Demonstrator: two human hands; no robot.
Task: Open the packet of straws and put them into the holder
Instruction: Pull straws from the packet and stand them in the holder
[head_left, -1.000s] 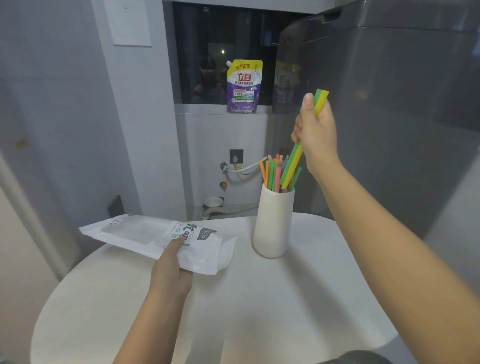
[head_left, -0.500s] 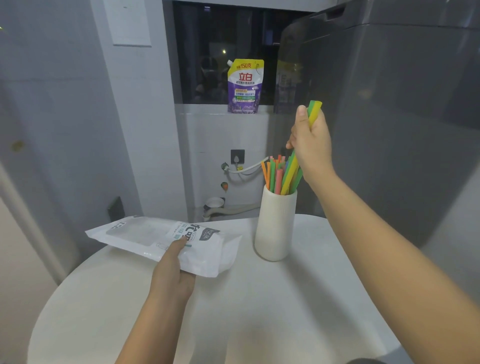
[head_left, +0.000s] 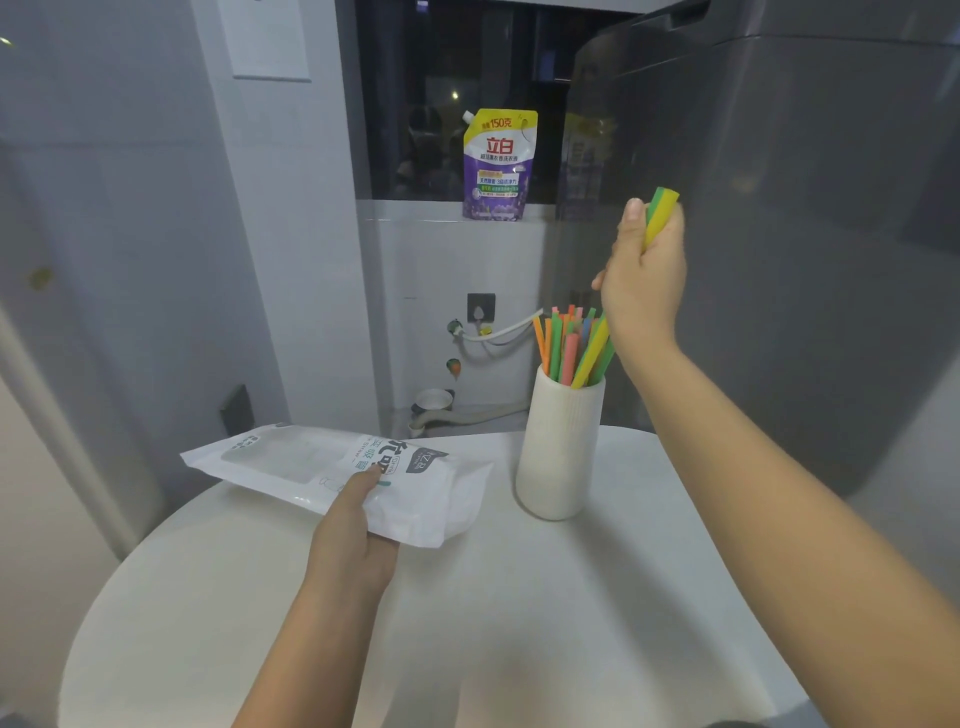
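Right hand (head_left: 644, 280) clamps two straws (head_left: 658, 215), upper right of frame, their lower ends inside the holder (head_left: 558, 452). I judge them light, stiff and slick, so I'd hold mid-shaft. Left hand (head_left: 353, 535) pinches the limp packet (head_left: 311, 462) at centre-left.

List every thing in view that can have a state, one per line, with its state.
Packet: opened at its right end, flat, held just above the table.
Holder: upright on the table, partly filled with straws.
Straws in holder: standing, leaning.
Yellow and green straws: gripped, lower ends in the holder.
Left hand: holds the packet.
Right hand: grips the straws.
Detergent pouch: upright on the ledge.
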